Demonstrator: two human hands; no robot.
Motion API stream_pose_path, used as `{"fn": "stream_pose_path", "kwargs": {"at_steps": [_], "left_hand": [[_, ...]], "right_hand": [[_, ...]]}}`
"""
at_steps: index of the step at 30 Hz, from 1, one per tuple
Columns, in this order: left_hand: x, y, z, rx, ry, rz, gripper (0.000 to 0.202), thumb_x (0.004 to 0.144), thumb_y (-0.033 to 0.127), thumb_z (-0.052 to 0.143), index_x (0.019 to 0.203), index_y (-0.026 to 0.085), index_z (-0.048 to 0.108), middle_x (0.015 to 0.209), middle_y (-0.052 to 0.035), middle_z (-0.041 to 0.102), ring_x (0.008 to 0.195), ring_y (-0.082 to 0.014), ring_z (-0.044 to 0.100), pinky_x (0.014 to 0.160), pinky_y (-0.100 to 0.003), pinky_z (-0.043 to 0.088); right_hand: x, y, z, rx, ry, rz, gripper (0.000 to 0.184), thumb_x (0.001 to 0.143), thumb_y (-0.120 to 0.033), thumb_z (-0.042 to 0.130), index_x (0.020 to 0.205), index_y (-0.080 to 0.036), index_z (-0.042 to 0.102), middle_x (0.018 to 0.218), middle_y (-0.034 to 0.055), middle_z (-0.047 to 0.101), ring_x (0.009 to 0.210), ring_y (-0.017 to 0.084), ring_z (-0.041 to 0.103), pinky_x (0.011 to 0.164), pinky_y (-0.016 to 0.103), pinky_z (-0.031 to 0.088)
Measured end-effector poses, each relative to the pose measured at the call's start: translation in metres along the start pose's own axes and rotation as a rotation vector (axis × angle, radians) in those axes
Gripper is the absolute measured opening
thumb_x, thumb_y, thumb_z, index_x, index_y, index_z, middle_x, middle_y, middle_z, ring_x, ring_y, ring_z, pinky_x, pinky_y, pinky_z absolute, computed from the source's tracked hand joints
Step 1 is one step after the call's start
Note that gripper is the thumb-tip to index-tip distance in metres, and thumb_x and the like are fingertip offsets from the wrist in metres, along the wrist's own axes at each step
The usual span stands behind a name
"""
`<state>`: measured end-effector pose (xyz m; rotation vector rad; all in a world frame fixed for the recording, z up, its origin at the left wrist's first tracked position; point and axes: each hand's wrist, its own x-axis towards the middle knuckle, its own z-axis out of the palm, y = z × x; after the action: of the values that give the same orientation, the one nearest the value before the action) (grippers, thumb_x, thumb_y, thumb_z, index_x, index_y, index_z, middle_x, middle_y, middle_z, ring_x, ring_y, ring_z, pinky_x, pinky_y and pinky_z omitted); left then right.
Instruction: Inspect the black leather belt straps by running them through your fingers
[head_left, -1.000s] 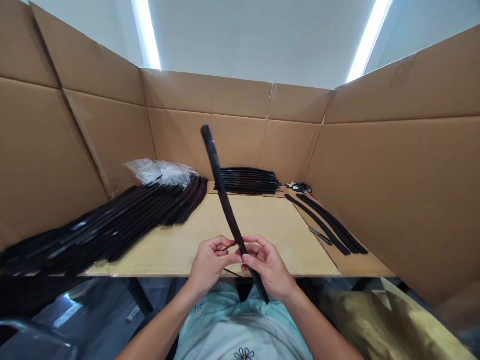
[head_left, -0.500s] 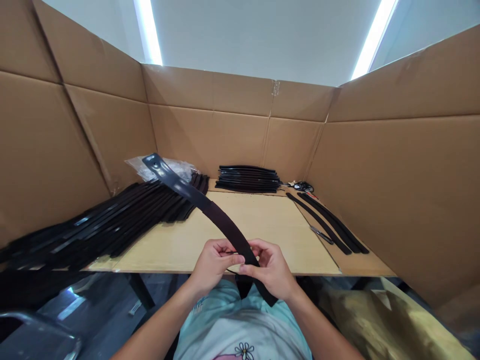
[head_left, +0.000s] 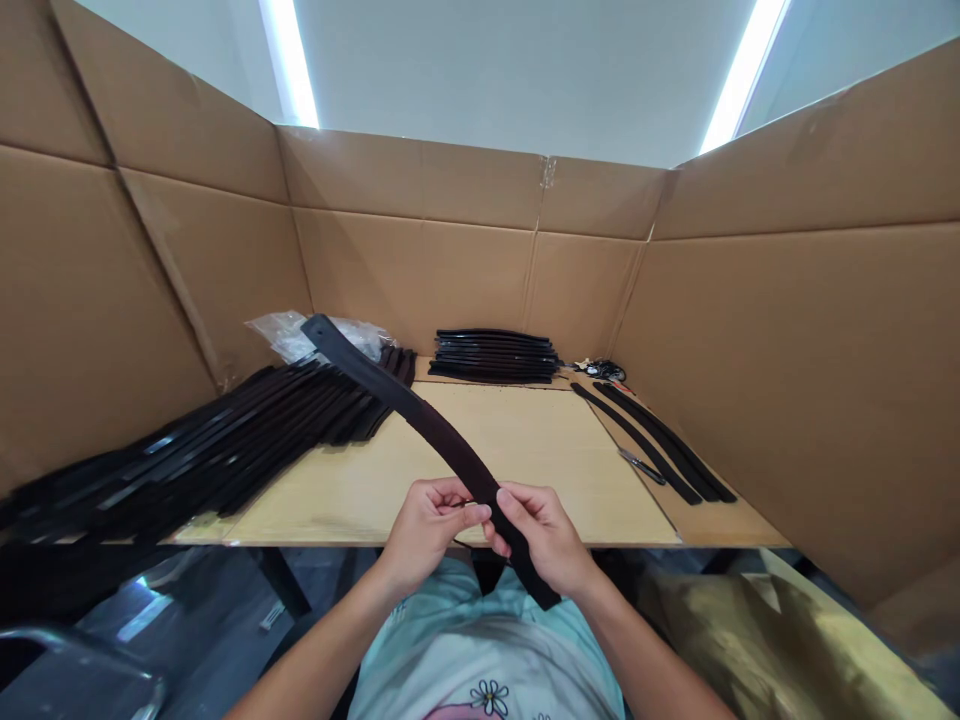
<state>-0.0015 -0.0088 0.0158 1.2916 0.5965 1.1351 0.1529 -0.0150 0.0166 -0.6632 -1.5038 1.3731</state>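
A long curved black strip [head_left: 442, 437] slants from upper left down to my lap. Its far end is smooth and plastic-like with a small hole; a dark, cloth-like cover wraps the nearer part. My right hand [head_left: 546, 535] is closed around the lower part, thumb on top. At the strip's left edge, my left hand [head_left: 435, 530] is closed in a pinch between thumb and fingers. A thin black cord [head_left: 462, 544] shows below the left fingers; where it runs behind the strip is hidden.
Many similar black strips [head_left: 247, 440] lie heaped at left beside a clear plastic bag [head_left: 281, 335]. A neat stack [head_left: 495, 356] stands at the back. Several strips [head_left: 660, 440] and a small metal tool [head_left: 642, 467] lie at right. Cardboard walls [head_left: 465, 270] enclose the table.
My right thumb has moved up onto the strip's upper face, and the right fingers have shifted around it. The strip has rolled slightly, its far end moving a little right and down.
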Motion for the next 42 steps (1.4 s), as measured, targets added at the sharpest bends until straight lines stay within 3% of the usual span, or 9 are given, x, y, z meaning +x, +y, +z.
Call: {"fn": "stream_pose_path", "kwargs": {"at_steps": [11,17,23,26,30,34,38,42], "left_hand": [[-0.002,-0.002,0.004,0.004,0.023,-0.016,0.025,0.072,0.027,0.072,0.092,0.011,0.069,0.064,-0.0046,0.071,0.054,-0.0196,0.066,0.059,-0.029,0.052],[-0.004,0.0,0.005,0.019,0.046,0.016,0.021,0.071,0.025,0.073,0.086,0.011,0.068,0.07,-0.0052,0.071,0.057,-0.0199,0.067,0.059,-0.029,0.052],[0.0,0.0,0.001,-0.045,0.113,-0.045,0.021,0.068,0.028,0.075,0.071,0.013,0.061,0.054,-0.0027,0.066,0.048,-0.0191,0.063,0.053,-0.03,0.05],[0.003,0.0,-0.002,-0.077,0.168,-0.033,0.025,0.062,0.027,0.078,0.061,0.015,0.057,0.053,-0.0008,0.065,0.05,-0.0165,0.062,0.054,-0.027,0.05],[0.006,0.0,-0.006,-0.073,0.197,-0.038,0.027,0.054,0.026,0.083,0.059,0.014,0.058,0.055,0.0011,0.064,0.05,-0.0133,0.059,0.051,-0.024,0.047],[0.005,0.0,-0.008,-0.048,0.2,-0.061,0.032,0.045,0.022,0.087,0.065,0.012,0.064,0.062,-0.001,0.066,0.055,-0.0142,0.06,0.052,-0.023,0.046],[0.004,0.001,-0.008,-0.036,0.109,-0.099,0.035,0.047,0.024,0.086,0.074,0.011,0.068,0.069,-0.0053,0.069,0.067,-0.0182,0.063,0.061,-0.025,0.048],[0.002,-0.003,-0.009,-0.038,0.092,-0.148,0.031,0.051,0.028,0.085,0.067,0.011,0.064,0.062,-0.0033,0.066,0.055,-0.0129,0.058,0.049,-0.02,0.041]], "right_hand": [[-0.001,0.0,0.006,0.096,0.019,0.036,0.038,0.085,-0.05,0.054,0.09,-0.013,0.063,0.059,-0.003,0.043,0.045,0.005,0.034,0.04,0.019,0.023],[-0.002,-0.001,0.011,0.167,0.047,0.076,0.036,0.083,-0.049,0.057,0.078,-0.013,0.061,0.057,-0.0035,0.043,0.043,0.004,0.034,0.039,0.018,0.021],[-0.001,0.003,0.009,0.294,0.041,0.106,0.036,0.083,-0.048,0.057,0.08,-0.013,0.064,0.06,0.0005,0.054,0.047,0.008,0.045,0.045,0.021,0.034],[0.0,0.006,0.003,0.285,0.023,0.09,0.028,0.08,-0.037,0.065,0.095,-0.013,0.069,0.071,0.0038,0.063,0.057,0.01,0.053,0.053,0.022,0.04],[0.001,0.01,-0.003,0.211,0.033,0.037,0.042,0.072,-0.027,0.074,0.112,-0.02,0.065,0.083,0.0038,0.067,0.065,0.011,0.057,0.061,0.025,0.047],[0.001,0.012,-0.002,0.177,0.021,0.049,0.053,0.066,-0.022,0.079,0.116,-0.022,0.062,0.08,0.0016,0.066,0.063,0.011,0.059,0.059,0.025,0.052],[-0.001,0.007,-0.002,0.133,-0.034,0.08,0.055,0.06,-0.021,0.082,0.112,-0.02,0.065,0.073,-0.0015,0.059,0.054,0.009,0.053,0.045,0.022,0.053],[-0.002,0.0,-0.002,0.058,-0.105,0.12,0.047,0.062,-0.024,0.081,0.107,-0.017,0.067,0.069,-0.0031,0.056,0.049,0.006,0.047,0.044,0.02,0.053]]}}
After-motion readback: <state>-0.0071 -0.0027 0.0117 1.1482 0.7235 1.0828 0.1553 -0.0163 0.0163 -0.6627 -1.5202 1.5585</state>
